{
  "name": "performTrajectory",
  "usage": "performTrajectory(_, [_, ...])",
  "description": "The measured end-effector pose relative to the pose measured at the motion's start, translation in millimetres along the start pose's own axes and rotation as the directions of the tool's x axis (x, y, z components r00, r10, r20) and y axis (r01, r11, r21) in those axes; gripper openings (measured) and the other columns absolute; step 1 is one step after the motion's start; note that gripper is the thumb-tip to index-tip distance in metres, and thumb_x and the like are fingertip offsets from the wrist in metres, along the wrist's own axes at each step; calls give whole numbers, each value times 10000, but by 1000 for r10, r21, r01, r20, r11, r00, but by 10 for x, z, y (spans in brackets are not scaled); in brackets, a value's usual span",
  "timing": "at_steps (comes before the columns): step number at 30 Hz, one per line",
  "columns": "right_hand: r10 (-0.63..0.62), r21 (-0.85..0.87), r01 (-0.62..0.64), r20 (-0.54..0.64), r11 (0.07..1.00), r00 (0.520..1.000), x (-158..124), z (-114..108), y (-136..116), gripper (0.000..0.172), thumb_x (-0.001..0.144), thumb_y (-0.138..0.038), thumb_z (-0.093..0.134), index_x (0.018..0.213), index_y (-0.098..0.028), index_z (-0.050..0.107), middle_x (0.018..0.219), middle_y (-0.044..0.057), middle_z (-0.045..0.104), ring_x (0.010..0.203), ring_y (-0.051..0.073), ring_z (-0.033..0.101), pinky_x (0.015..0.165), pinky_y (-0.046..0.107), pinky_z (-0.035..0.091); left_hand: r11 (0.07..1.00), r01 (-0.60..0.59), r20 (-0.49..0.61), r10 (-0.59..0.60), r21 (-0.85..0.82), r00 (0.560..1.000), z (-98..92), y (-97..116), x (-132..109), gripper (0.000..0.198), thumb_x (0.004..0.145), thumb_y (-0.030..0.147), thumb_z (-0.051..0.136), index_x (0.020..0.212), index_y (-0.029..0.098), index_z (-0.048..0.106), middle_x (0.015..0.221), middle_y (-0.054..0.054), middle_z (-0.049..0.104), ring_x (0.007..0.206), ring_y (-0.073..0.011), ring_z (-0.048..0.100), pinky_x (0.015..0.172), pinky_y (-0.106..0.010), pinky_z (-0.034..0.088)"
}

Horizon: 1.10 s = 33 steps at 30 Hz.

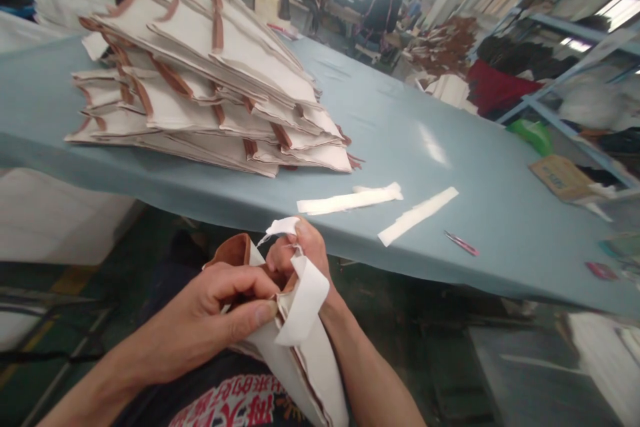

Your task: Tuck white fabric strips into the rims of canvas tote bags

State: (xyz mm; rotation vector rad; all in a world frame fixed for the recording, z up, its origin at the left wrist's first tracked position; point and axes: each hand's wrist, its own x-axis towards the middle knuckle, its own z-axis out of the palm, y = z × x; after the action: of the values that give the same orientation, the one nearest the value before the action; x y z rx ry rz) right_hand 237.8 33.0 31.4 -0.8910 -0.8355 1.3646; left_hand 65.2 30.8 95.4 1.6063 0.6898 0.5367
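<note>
A cream fabric bag piece with brown trim is held against my front, below the table edge. My left hand pinches its edge between thumb and fingers. Just beyond, my right hand is closed on a white strip, one end of which sticks up past the fingers while the rest loops down over the fabric. Loose threads hang by the strip. The right fingertips are partly hidden behind the fabric and the strip.
A tall stack of cream pieces with brown straps lies on the blue table. Two white strips and pink-handled thread snips rest near its front edge. Shelving stands at right; a person sits far back.
</note>
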Motion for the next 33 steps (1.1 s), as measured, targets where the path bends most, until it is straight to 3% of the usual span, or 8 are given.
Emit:
performTrajectory(7, [-49, -142, 45, -30, 989, 998, -54, 38, -68, 603, 1018, -843, 585, 779, -326, 389, 494, -106, 365, 443, 146, 316, 498, 328, 497, 999, 44, -74, -45, -13, 996, 43, -117, -30, 312, 952, 374, 643, 721, 178, 720, 643, 31, 589, 544, -108, 485, 489, -188, 364])
performTrajectory(10, [-158, -233, 147, -31, 961, 987, -108, 19, -285, 526, 1120, -704, 561, 796, -292, 514, 570, -59, 509, 482, 146, 413, 486, 304, 432, 997, -31, -156, 41, 65, 987, 16, -156, -42, 297, 952, 336, 601, 702, 195, 677, 632, 36, 596, 549, -115, 509, 504, -199, 371])
performTrajectory(13, [-258, -290, 236, -40, 927, 965, -130, -112, -636, 436, 1135, -595, 641, 873, -247, 671, 778, 7, 723, 670, 163, 618, 634, 297, 522, 987, -63, -250, 98, 147, 963, -43, -93, -65, 300, 963, 333, 593, 695, 209, 651, 604, 54, 571, 543, -116, 504, 504, -206, 363])
performTrajectory(18, [-368, -507, 311, -15, 804, 930, -139, -420, -1072, 247, 1107, -443, 714, 979, -235, 744, 698, -30, 734, 583, 156, 637, 592, 288, 522, 981, 12, -307, 49, 194, 950, -93, 122, -137, 330, 999, 370, 591, 711, 216, 639, 641, 51, 628, 575, -117, 527, 562, -205, 439])
performTrajectory(24, [-383, -790, 247, 17, 561, 924, -238, -277, -970, 228, 1043, -319, 670, 837, -233, 717, 741, 13, 782, 656, 170, 675, 639, 297, 507, 969, 3, -256, 63, 247, 965, -171, 83, -176, 286, 983, 325, 603, 738, 212, 698, 661, 37, 660, 551, -113, 515, 474, -189, 375])
performTrajectory(28, [-265, -661, 362, 247, 657, 932, -218, 0, -748, 182, 1066, -325, 632, 1035, -231, 785, 1032, 74, 877, 772, 188, 718, 725, 324, 563, 955, -57, -208, 122, 293, 970, -219, 17, -197, 297, 976, 299, 607, 702, 215, 684, 599, 59, 582, 510, -103, 516, 472, -187, 360])
performTrajectory(31, [-96, -531, 279, 346, 800, 933, -128, 81, -584, 217, 1100, -424, 617, 993, -248, 686, 880, 24, 817, 700, 176, 686, 667, 298, 532, 947, -54, -204, 123, 316, 971, -208, 49, -210, 271, 956, 258, 589, 700, 216, 669, 593, 74, 517, 497, -92, 457, 464, -195, 321])
performTrajectory(33, [-51, -537, 246, 352, 807, 935, -81, 78, -529, 242, 1087, -466, 622, 960, -260, 618, 767, -27, 716, 651, 162, 626, 627, 279, 477, 947, -54, -194, 120, 316, 974, -197, 66, -216, 259, 940, 232, 576, 693, 217, 650, 581, 84, 478, 485, -85, 410, 453, -201, 285])
